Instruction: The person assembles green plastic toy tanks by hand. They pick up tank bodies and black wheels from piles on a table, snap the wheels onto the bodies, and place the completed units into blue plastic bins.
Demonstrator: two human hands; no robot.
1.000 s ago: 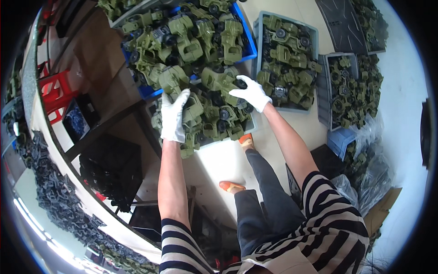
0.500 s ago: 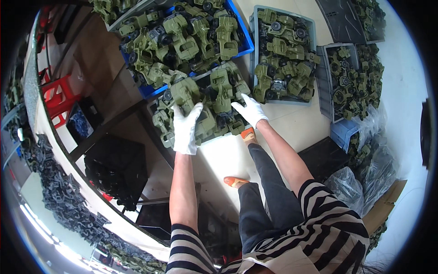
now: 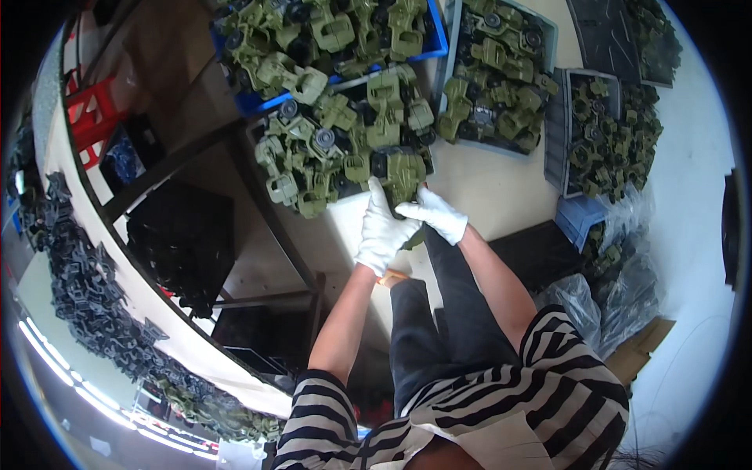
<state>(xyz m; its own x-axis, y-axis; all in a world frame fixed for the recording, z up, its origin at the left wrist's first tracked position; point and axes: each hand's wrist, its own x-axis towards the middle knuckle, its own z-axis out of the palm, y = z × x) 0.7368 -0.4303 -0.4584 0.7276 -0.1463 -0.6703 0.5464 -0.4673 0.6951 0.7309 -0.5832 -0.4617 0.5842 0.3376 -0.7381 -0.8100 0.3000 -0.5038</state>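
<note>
Both my hands wear white gloves. My left hand (image 3: 381, 231) and my right hand (image 3: 435, 213) meet on one olive-green plastic toy vehicle body (image 3: 405, 174), held at the near edge of a heap of similar green bodies (image 3: 329, 153) in a low tray. The left hand grips it from below. The right hand's fingers close on its lower right side. Part of the piece is hidden behind the gloves.
A blue crate (image 3: 435, 39) and a grey tray (image 3: 548, 47) at the top hold more green parts, as does a tray (image 3: 562, 133) at the right. Black plastic parts (image 3: 78, 290) line a curved table at the left. Red stools (image 3: 94, 110) and plastic bags (image 3: 619, 290) stand on the floor.
My hands were spread apart on the heap; they have come together and drawn back toward me, now holding one green body between them.
</note>
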